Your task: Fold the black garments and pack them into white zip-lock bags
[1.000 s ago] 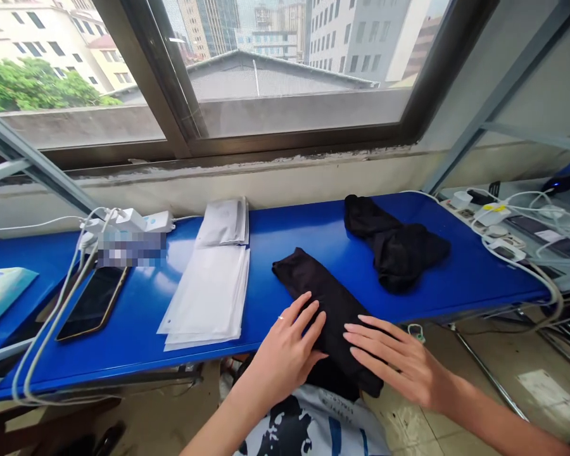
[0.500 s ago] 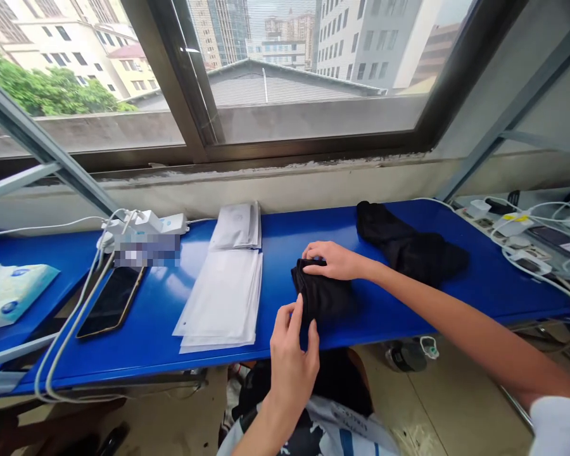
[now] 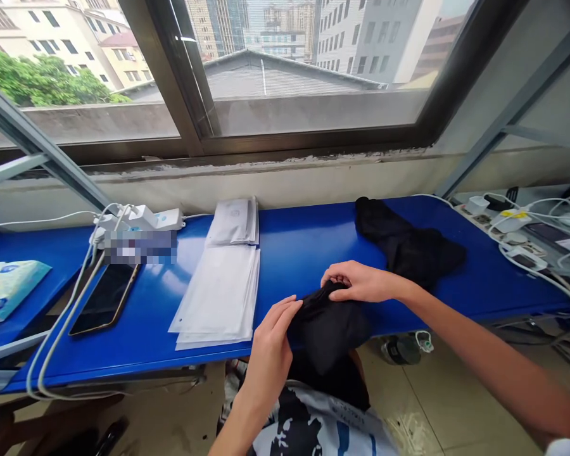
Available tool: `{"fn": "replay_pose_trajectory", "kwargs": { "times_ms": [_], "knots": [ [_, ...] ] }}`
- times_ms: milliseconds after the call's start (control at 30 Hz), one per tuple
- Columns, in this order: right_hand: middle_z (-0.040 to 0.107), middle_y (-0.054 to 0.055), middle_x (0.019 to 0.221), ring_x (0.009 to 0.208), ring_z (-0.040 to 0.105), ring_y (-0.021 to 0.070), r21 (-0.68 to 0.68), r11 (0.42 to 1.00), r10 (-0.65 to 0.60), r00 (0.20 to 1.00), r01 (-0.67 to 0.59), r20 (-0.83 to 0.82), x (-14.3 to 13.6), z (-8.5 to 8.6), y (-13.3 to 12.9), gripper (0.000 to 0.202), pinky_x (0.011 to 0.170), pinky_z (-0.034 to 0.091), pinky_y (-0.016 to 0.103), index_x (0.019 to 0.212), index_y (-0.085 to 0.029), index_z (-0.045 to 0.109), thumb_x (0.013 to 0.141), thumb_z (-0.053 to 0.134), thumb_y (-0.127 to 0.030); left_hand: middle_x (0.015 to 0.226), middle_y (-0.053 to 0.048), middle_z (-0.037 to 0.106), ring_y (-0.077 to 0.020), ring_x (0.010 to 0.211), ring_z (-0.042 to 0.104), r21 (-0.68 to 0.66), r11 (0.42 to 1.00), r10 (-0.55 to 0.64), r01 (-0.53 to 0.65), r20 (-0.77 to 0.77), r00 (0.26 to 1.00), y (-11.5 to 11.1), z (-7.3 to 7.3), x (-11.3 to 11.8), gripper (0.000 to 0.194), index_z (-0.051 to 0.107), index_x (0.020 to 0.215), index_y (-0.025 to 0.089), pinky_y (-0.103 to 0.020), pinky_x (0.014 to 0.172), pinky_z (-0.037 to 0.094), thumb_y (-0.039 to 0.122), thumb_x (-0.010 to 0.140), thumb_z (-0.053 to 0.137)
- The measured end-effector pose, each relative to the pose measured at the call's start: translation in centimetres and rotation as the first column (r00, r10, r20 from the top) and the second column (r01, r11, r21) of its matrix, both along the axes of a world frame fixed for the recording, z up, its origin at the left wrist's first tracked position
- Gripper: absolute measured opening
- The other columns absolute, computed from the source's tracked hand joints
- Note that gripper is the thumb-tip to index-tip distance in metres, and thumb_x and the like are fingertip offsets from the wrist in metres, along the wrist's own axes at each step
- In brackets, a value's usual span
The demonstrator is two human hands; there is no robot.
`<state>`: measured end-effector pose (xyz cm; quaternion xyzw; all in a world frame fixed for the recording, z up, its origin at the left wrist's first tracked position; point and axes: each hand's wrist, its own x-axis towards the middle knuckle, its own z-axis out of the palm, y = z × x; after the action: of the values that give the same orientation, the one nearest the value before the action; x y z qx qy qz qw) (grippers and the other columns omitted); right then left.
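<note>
A piece of black cloth [image 3: 333,329], dark and softly folded, hangs over the front edge of the blue table between my two hands. My left hand [image 3: 272,342] pinches its upper left corner, fingertips together and the thumb out of sight. At the upper right, my right hand [image 3: 361,282] grips the fabric with thumb in front and curled fingers behind. Behind my right hand lies a crumpled black garment [image 3: 413,247] on the table. To the left rest a stack of white translucent plastic bags [image 3: 218,294] and a smaller folded stack [image 3: 232,221] above it.
A phone [image 3: 105,297] and a white power strip [image 3: 164,220] with cables sit at the left of the blue table [image 3: 299,237]. A wipes pack [image 3: 12,288] lies farther left. Chargers and cables [image 3: 520,225] crowd the right side. Metal posts and a window stand behind.
The folded black cloth has been lifted and pulled toward me, and its lower part now hangs past the table edge. My right hand moved right and nearer; my left closed onto the cloth.
</note>
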<state>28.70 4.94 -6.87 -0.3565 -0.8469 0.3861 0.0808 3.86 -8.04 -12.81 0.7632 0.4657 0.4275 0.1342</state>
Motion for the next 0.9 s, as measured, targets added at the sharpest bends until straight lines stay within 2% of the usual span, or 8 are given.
{"fn": "replay_pose_trajectory", "kwargs": {
  "times_ms": [100, 233, 333, 500, 667, 733, 833, 900],
  "knots": [
    [0.068, 0.006, 0.099, 0.082, 0.058, 0.0154, -0.009, 0.997, -0.084, 0.992, 0.083, -0.098, 0.8, 0.2, -2.1, 0.019, 0.072, 0.049, 0.027, 0.1, -0.017, 0.072, 0.089, 0.069, -0.033, 0.12, -0.007, 0.074, -0.0216, 0.126, 0.064, -0.022, 0.997, -0.069, 0.07, 0.039, 0.997, 0.2, 0.7, -0.2, 0.057, 0.066, 0.124, 0.022, -0.04, 0.102, 0.058, -0.009, 0.089, 0.033],
    [0.074, 0.006, 0.103, 0.086, 0.067, 0.0165, -0.263, 0.95, -0.253, 0.908, 0.168, -0.334, 1.0, 0.5, -4.3, 0.032, 0.077, 0.054, 0.027, 0.115, -0.017, 0.073, 0.093, 0.069, -0.04, 0.117, -0.008, 0.072, -0.0182, 0.114, 0.068, -0.079, 0.991, -0.095, 0.104, 0.112, 0.989, 0.2, 2.1, -0.6, 0.047, 0.065, 0.121, 0.022, -0.03, 0.092, 0.057, -0.003, 0.098, 0.032],
    [0.077, 0.007, 0.111, 0.095, 0.071, 0.0188, -0.344, 0.916, -0.351, 0.824, 0.204, -0.445, 0.8, 0.5, -5.3, 0.043, 0.082, 0.057, 0.029, 0.129, -0.02, 0.073, 0.093, 0.071, -0.043, 0.116, -0.008, 0.07, -0.0163, 0.105, 0.069, -0.14, 0.978, -0.13, 0.157, 0.181, 0.975, 0.3, 3.1, -1.2, 0.04, 0.065, 0.124, 0.023, -0.026, 0.085, 0.056, 0.005, 0.104, 0.036],
    [0.078, 0.008, 0.099, 0.09, 0.072, 0.0213, -0.32, 0.9, -0.426, 0.752, 0.295, -0.503, 0.8, -0.6, -6.0, 0.036, 0.08, 0.059, 0.03, 0.103, -0.016, 0.081, 0.084, 0.081, -0.048, 0.111, -0.009, 0.066, -0.0195, 0.102, 0.068, -0.204, 0.968, -0.097, 0.149, 0.247, 0.964, 0.8, 4.2, -1.5, 0.016, 0.071, 0.109, 0.022, -0.028, 0.083, 0.055, 0.026, 0.104, 0.057],
    [0.076, 0.008, 0.088, 0.079, 0.069, 0.0198, -0.239, 0.895, -0.443, 0.684, 0.377, -0.579, 0.8, -1.6, -6.7, 0.031, 0.071, 0.058, 0.03, 0.09, -0.017, 0.08, 0.084, 0.081, -0.047, 0.132, -0.016, 0.061, -0.0219, 0.101, 0.068, -0.282, 0.952, -0.037, 0.12, 0.282, 0.959, 1.8, 4.3, -1.2, 0.032, 0.066, 0.086, 0.018, -0.03, 0.076, 0.054, 0.041, 0.105, 0.054],
    [0.076, 0.009, 0.089, 0.078, 0.069, 0.0192, -0.205, 0.896, -0.43, 0.662, 0.393, -0.614, 0.8, -1.5, -6.8, 0.027, 0.069, 0.057, 0.029, 0.089, -0.018, 0.08, 0.085, 0.08, -0.045, 0.131, -0.016, 0.066, -0.0214, 0.097, 0.068, -0.345, 0.918, -0.08, 0.195, 0.32, 0.944, 2.1, 4.2, -1.1, 0.033, 0.065, 0.088, 0.018, -0.029, 0.073, 0.052, 0.045, 0.104, 0.055],
    [0.074, 0.008, 0.088, 0.075, 0.066, 0.0176, -0.186, 0.89, -0.433, 0.644, 0.417, -0.63, 0.9, -1.1, -6.8, 0.026, 0.064, 0.055, 0.027, 0.087, -0.018, 0.078, 0.084, 0.08, -0.044, 0.125, -0.014, 0.072, -0.0241, 0.106, 0.069, -0.364, 0.867, -0.196, 0.34, 0.379, 0.904, 2.5, 4.3, -1.1, 0.028, 0.069, 0.107, 0.019, -0.032, 0.087, 0.054, 0.045, 0.098, 0.068],
    [0.073, 0.008, 0.088, 0.075, 0.066, 0.0173, -0.182, 0.882, -0.443, 0.636, 0.434, -0.632, 1.1, -0.6, -6.9, 0.027, 0.062, 0.054, 0.026, 0.085, -0.018, 0.074, 0.084, 0.08, -0.045, 0.122, -0.013, 0.073, -0.0253, 0.112, 0.069, -0.324, 0.878, -0.211, 0.352, 0.397, 0.893, 2.6, 4.4, -1.0, 0.027, 0.072, 0.111, 0.02, -0.033, 0.092, 0.054, 0.041, 0.094, 0.074]
  ]
}}
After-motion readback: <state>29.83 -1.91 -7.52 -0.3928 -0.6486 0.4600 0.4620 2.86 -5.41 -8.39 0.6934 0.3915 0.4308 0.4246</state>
